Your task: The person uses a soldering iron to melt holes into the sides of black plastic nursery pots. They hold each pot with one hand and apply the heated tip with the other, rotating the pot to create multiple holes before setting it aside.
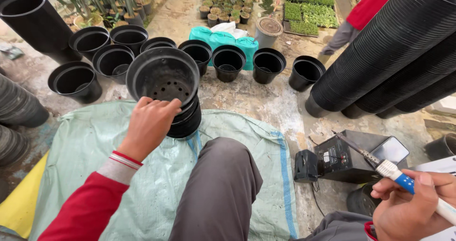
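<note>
Head cam, looking down at someone sitting on a pale green woven sack [142, 174] spread over the concrete, one knee in grey trousers poking up in the middle.

Left hand [149, 124], red sleeve with a striped cuff, is curled over the near rim of a black plastic pot [164, 77]. That pot is tilted towards the camera, so you can see the drain holes in its bottom, and it sits on top of a short nested stack of the same pots resting on the sack's far edge.

Right hand [411, 207], bottom right corner, is closed around a soldering iron [384, 167] with a blue and white handle, metal tip pointing up and left. The tip is over a black box-shaped unit [346, 158] on the ground, can't tell if it's touching. A small black plug block [305, 166] sits just beside the box.

Behind the held pot there's a row of loose black pots [228, 63] standing upright, well apart from both hands. Long lying stacks of pots [394, 46] fill the right side, and someone else in a red top [368, 6] is near the seedling trays at the back
</note>
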